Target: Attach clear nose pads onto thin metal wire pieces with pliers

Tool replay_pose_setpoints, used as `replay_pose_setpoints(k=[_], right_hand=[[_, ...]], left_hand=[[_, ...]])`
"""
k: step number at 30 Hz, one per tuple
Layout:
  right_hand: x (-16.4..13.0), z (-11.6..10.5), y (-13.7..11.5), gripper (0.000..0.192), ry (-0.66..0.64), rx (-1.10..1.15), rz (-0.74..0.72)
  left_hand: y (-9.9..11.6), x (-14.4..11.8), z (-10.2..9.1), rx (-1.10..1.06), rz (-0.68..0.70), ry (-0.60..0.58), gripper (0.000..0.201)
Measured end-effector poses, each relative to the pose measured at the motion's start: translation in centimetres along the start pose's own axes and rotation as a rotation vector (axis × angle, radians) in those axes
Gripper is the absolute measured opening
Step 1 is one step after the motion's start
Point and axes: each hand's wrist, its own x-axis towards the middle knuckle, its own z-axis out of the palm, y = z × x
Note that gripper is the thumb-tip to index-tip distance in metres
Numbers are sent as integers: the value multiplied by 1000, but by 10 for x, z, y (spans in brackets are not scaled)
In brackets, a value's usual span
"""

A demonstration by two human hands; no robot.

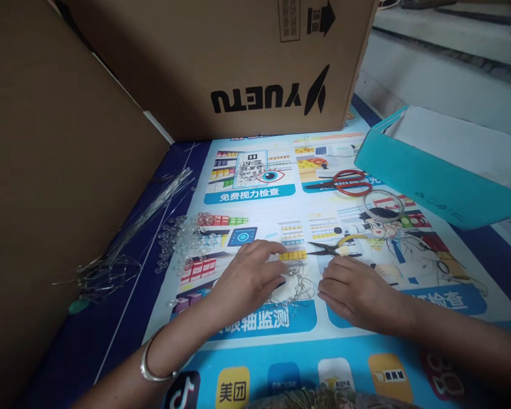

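Observation:
My left hand (255,271), with a silver bangle (147,363) on the wrist, has its thumb and fingers closed at the left edge of a tangled wire piece (300,284). The piece lies low over the printed mat, and clear beads seem to be on it. To its right, my right hand (355,292) has curled fingers pressed together; whatever they hold is hidden. Just beyond the right hand are pliers (330,249) with dark jaws and yellow handles, jaws parted and pointing left. Loose clear beads (179,241) lie in a pile left of my left hand.
A bundle of thin wires (149,213) and bent wire pieces (106,275) lie at left. Red-handled scissors (351,183) and a wire coil (383,205) are at back right, beside a teal box (443,176). Cardboard (255,51) walls in the back and left.

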Motion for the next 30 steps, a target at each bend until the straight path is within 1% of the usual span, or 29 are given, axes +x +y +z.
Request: replay_pose_setpoints(k=[5, 11, 14, 17, 21, 24, 27, 30], right_hand=[[1, 0, 1, 19, -3, 6, 4], [1, 0, 1, 20, -8, 27, 26], [1, 1, 1, 21, -18, 30, 30], [0, 1, 1, 22, -25, 30, 33], [1, 1, 1, 22, -41, 20, 37], [2, 1, 2, 22, -40, 17, 36], [1, 1, 2, 21, -28, 17, 28], [1, 1, 2, 19, -29, 9, 15]], left_hand=[[4, 8, 3, 71, 43, -64, 15], [5, 15, 8, 89, 21, -90, 13], [6, 15, 9, 80, 11, -110, 14], [5, 14, 11, 61, 31, -121, 14], [2, 11, 14, 18, 32, -109, 12], [2, 9, 15, -52, 15, -95, 11], [4, 9, 7, -163, 3, -95, 11], [4, 4, -16, -265, 7, -100, 14]])
